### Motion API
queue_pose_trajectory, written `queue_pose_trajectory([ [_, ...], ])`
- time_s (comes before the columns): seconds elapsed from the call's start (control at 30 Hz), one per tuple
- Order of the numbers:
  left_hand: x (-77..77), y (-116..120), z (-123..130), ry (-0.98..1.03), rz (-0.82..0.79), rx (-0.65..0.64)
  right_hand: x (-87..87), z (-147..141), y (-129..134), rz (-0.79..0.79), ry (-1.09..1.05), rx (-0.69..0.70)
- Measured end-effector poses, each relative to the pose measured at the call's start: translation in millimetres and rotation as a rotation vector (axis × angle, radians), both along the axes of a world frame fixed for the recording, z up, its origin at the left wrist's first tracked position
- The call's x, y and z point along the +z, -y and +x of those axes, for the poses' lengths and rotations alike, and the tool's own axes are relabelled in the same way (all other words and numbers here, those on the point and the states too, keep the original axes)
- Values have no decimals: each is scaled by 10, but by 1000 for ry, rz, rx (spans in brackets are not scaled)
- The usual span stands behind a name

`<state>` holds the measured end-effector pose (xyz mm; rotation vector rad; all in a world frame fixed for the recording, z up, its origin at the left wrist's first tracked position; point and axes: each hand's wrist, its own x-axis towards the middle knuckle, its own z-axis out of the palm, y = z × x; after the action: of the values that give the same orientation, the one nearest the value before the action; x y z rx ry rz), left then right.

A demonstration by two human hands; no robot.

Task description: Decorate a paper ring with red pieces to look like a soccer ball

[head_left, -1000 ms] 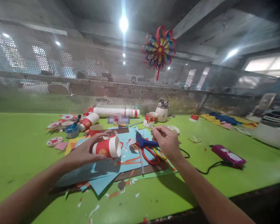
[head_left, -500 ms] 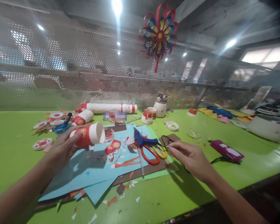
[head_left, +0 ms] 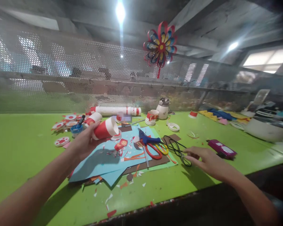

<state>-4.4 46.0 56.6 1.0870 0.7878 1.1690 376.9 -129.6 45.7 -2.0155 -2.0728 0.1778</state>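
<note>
My left hand point(head_left: 86, 142) is wrapped round a red and white paper cup point(head_left: 106, 128), its open end tilted up to the right above the blue paper point(head_left: 96, 163). My right hand point(head_left: 200, 158) is over the table's right part, at the loops of a black cable point(head_left: 175, 147); its thumb and fingers are apart and nothing shows between them. A blue glue gun point(head_left: 149, 139) lies between the hands, beside scissors with a red handle point(head_left: 155, 153) and a yellow handle point(head_left: 163, 150).
At the back lie a white tube point(head_left: 110, 110) and a bottle point(head_left: 163, 109). Red and white discs point(head_left: 62, 141) are at left, a purple device point(head_left: 222, 148) at right. Paper scraps litter the front edge. A paper flower point(head_left: 161, 47) hangs above.
The camera view has shifted. My right hand has moved away from the glue gun, its fingers have opened, and the cable now lies in loops. My left hand still holds the cup, turned slightly.
</note>
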Motion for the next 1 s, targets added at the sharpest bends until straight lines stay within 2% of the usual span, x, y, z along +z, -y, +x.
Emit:
queue_pose_trajectory([
  [0.1,-34,77,103,-70,45,-73,51,60,-5,-7,35,-22],
  [0.2,-153,208,189,-171,84,-195,36,4,-22,-9,53,-12],
  [0.37,-338,263,138,-332,158,-298,-63,-123,-83,12,48,0],
  [0.57,-350,177,41,-375,209,-307,-186,-278,-183,134,29,16],
  [0.87,-365,269,95,-420,269,-337,-267,-610,-581,426,-81,72],
  [1.0,-388,310,120,-517,301,-264,-315,-699,-650,466,-113,72],
])
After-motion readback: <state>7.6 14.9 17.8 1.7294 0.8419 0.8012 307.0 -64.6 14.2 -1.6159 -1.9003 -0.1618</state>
